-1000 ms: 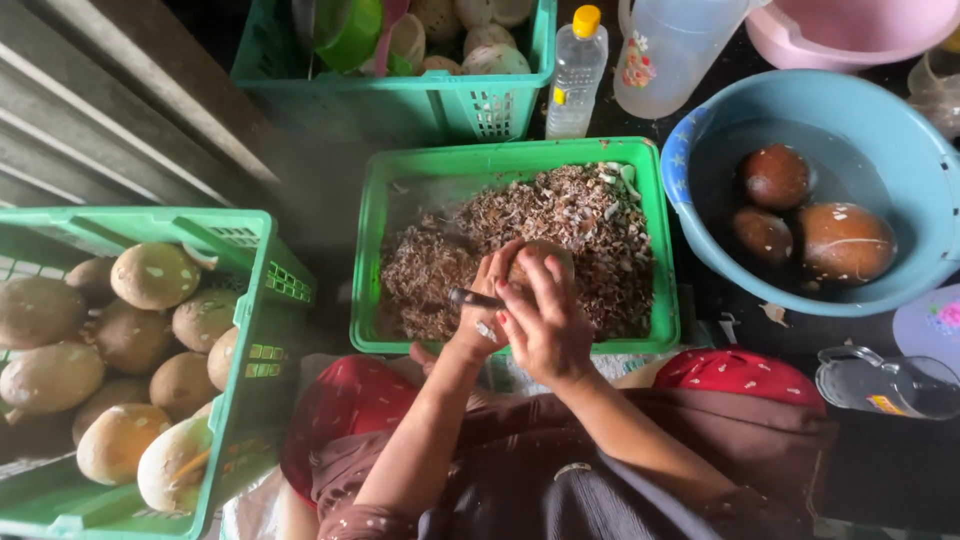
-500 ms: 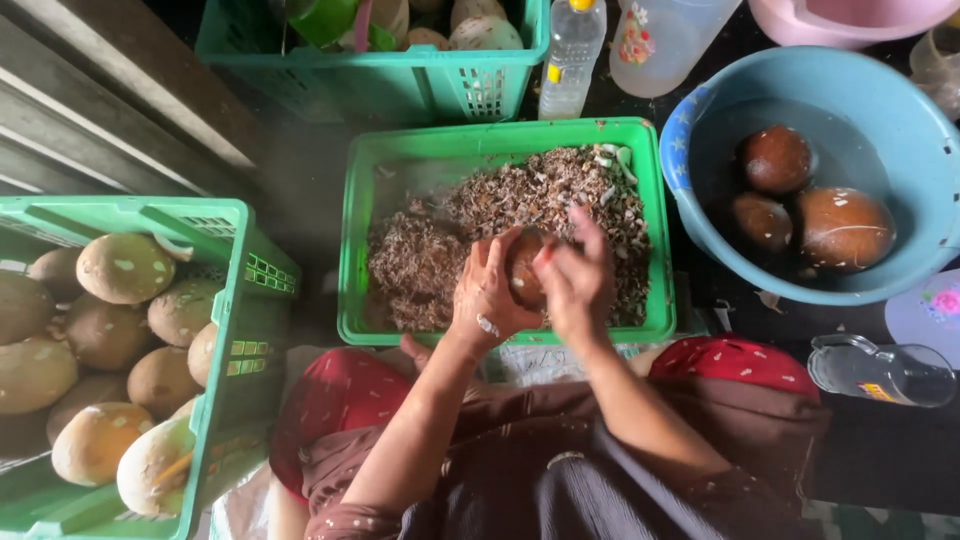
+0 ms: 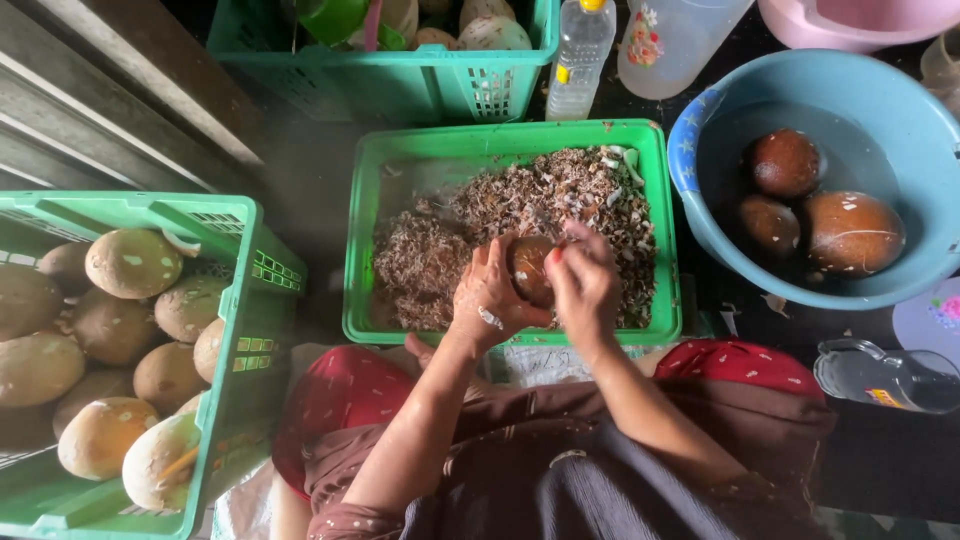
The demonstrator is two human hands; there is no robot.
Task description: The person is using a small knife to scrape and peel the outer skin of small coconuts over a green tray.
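Note:
My left hand [image 3: 487, 295] cups a round brown coconut [image 3: 530, 268] from the left and holds it just above a green plastic tray [image 3: 356, 250]. My right hand [image 3: 585, 285] presses against the coconut's right side, fingers closed around a thin blade [image 3: 546, 226] whose tip pokes out up and to the left; most of the blade is hidden. The tray under both hands is full of brown and white shavings [image 3: 440, 250].
A blue basin [image 3: 700, 200] at right holds three dark peeled coconuts [image 3: 850, 232] in water. A green crate [image 3: 240, 330] at left holds several pale coconuts [image 3: 132, 262]. Behind stand another green crate [image 3: 400, 80], a plastic bottle [image 3: 583, 45] and a clear jug [image 3: 670, 45].
The coconut has been turned between my hands. My right hand slid from its top to its right side, while the left hand keeps its hold.

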